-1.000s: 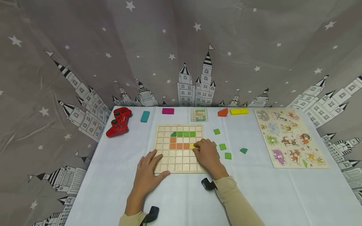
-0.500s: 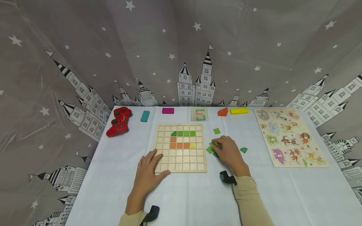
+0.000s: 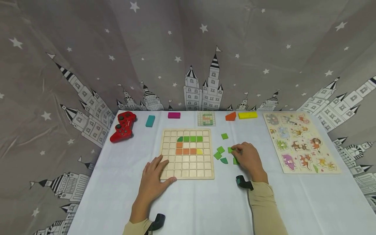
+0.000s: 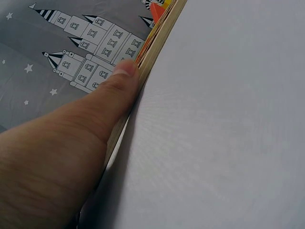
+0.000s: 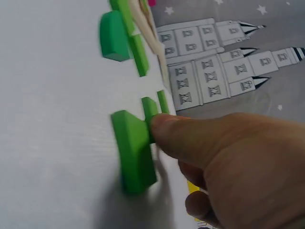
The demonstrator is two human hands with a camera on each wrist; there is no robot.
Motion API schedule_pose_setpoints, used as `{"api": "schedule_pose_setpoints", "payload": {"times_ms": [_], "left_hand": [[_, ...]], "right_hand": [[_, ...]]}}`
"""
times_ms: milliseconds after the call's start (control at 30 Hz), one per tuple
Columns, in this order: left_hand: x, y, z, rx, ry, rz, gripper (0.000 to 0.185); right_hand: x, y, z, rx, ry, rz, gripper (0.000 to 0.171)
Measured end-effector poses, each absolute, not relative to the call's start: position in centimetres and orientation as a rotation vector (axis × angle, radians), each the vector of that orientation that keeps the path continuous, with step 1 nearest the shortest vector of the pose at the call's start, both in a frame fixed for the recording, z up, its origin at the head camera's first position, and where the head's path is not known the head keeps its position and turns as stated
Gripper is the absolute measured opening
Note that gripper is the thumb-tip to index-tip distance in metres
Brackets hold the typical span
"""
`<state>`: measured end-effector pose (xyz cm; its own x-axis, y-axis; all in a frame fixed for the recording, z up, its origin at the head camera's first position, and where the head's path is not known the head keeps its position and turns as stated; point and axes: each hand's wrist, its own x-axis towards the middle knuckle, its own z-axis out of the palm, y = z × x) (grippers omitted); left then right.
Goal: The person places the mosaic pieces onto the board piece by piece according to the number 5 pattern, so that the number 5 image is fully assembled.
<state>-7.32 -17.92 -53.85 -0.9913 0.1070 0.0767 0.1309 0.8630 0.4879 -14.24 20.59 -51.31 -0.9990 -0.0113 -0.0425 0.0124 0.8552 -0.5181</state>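
My left hand (image 3: 152, 178) rests with spread fingers at the front left corner of the wooden grid board (image 3: 188, 171); in the left wrist view its thumb (image 4: 125, 71) lies along the board's edge. On the board are a dark green quarter-round tile (image 3: 180, 139), a row of green square tiles (image 3: 193, 139), several orange tiles (image 3: 186, 151) and a yellow quarter-round tile (image 3: 199, 151). Right of the board, my right hand (image 3: 249, 161) pinches a green square tile (image 5: 149, 108) between thumb and fingers at the table. Another green tile (image 5: 134, 152) lies just in front of it.
Loose green tiles (image 3: 217, 155) and a dark green quarter-round (image 3: 224, 160) lie beside the board. Behind it stand a pattern card (image 3: 206, 118) and colored blocks (image 3: 247, 115). A red game controller (image 3: 123, 126) is at left, an animal puzzle (image 3: 302, 143) at right.
My right hand has left the yellow quarter-round on the board and moved right, over the loose green tiles to the one it now pinches. My left hand has stayed put.
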Motion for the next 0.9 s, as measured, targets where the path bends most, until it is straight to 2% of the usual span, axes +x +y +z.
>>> {"api": "schedule_pose_setpoints", "payload": {"times_ms": [233, 667, 900], "left_hand": [[-7.2, -17.8, -53.8, -0.202, -2.988, -0.788, 0.08], [-7.4, -18.0, -53.9, -0.191, -3.004, -0.779, 0.081], [-7.2, -17.9, -54.1, -0.216, -2.971, -0.77, 0.078]], "right_hand": [[-14.3, 20.9, -51.9, 0.019, 2.998, -0.83, 0.036], [-14.9, 20.6, -52.0, -0.069, 2.984, -0.739, 0.032], [-14.0, 18.7, -51.3, -0.131, 3.014, -0.803, 0.032]]}}
